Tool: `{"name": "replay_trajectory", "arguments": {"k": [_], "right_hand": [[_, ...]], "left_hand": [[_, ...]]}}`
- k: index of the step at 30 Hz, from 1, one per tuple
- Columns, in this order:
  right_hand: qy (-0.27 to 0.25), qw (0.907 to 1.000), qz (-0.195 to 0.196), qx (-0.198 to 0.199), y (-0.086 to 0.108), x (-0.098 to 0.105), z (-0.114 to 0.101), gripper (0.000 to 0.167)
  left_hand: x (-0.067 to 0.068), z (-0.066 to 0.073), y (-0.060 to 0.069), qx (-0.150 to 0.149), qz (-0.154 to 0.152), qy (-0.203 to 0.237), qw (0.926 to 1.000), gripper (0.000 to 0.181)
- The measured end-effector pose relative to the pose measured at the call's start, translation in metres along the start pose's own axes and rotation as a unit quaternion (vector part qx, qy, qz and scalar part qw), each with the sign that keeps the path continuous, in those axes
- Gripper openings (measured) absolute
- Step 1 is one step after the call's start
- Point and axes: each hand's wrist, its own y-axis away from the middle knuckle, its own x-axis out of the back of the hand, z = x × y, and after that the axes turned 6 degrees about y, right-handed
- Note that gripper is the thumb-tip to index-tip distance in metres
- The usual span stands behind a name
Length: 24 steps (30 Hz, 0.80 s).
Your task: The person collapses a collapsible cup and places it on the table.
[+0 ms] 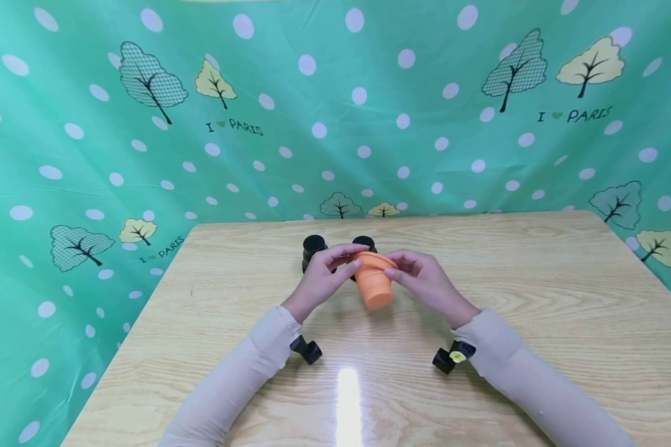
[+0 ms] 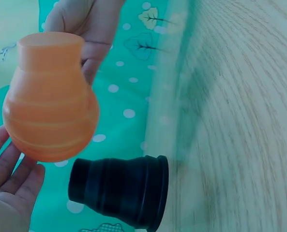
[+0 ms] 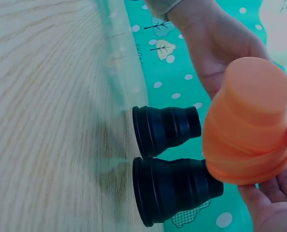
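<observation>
An orange collapsible silicone cup (image 1: 376, 287) is held in the air above the table, tilted, with its narrow base down toward the near side. My left hand (image 1: 334, 273) grips its rim from the left, thumb in front and fingers behind. On the other side, my right hand (image 1: 422, 277) pinches the rim between thumb and fingers. In the right wrist view the cup's wall (image 3: 249, 140) looks skewed, with a slanting fold near the wide end. The cup's inside is hidden.
Two black ribbed cups stand upside down on the wooden table (image 1: 229, 279) behind the hands: a left one (image 1: 314, 246) and a right one (image 1: 363, 242), partly covered by my left hand. A green dotted cloth (image 1: 291, 93) hangs behind the table.
</observation>
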Motion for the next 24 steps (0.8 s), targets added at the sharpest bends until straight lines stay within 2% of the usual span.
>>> {"name": "replay_trajectory", "arguments": {"k": [4,9,13,20,24], "right_hand": [[-0.040,0.9990,0.018,0.003,-0.001,0.003,0.002,0.027],[-0.096,0.9952,0.020,0.002,-0.001,0.005,0.003,0.029],[-0.123,0.9923,0.011,0.003,-0.002,0.005,0.003,0.031],[-0.128,0.9917,0.009,0.003,-0.002,0.005,0.005,0.031],[-0.120,0.9926,0.013,0.001,-0.002,0.004,0.005,0.032]], "left_hand": [[-0.001,-0.001,0.000,0.010,-0.001,0.007,0.9999,0.037],[-0.004,-0.003,-0.002,-0.010,-0.005,0.017,0.9998,0.043],[-0.007,0.000,-0.002,-0.019,0.016,0.012,0.9996,0.042],[-0.010,0.005,-0.001,-0.019,0.044,-0.016,0.9987,0.040],[-0.013,0.016,0.000,-0.012,0.051,-0.023,0.9984,0.038]]}}
